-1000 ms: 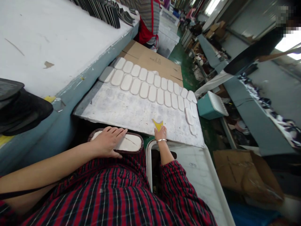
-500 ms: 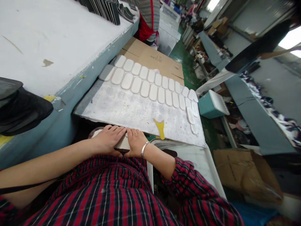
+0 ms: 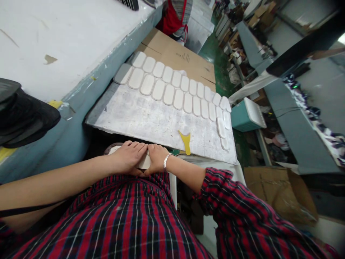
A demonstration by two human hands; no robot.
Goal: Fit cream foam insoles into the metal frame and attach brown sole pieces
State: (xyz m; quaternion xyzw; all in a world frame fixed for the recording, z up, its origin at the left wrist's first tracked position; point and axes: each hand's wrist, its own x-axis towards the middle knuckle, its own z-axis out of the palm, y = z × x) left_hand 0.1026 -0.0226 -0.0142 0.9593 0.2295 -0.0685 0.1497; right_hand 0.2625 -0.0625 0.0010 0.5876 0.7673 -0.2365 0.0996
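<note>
My left hand [image 3: 128, 157] and my right hand [image 3: 157, 157] lie side by side close to my body. Both grip a white rounded piece with a darker rim [image 3: 145, 162], fingers over its top and thumbs at the near edge. Most of that piece is covered by the hands; its left end shows past my left hand. Just beyond them is a pale board [image 3: 145, 120], where a yellow forked scraper-like tool [image 3: 185, 141] rests near the front edge. Several white oval pads [image 3: 147, 85] lie in rows across the far part of the board.
A white-topped table [image 3: 81, 39] with black stacked pieces [image 3: 24, 111] stands at left. Flattened cardboard [image 3: 179, 54] lies behind the board. To the right are a teal bin [image 3: 244, 117] and an open cardboard box [image 3: 280, 192]. A person in a red apron [image 3: 172, 19] stands beyond.
My view has shifted, so the board and pads appear slightly higher and farther right. Both hands keep their hold on the white piece, with little change in position.
</note>
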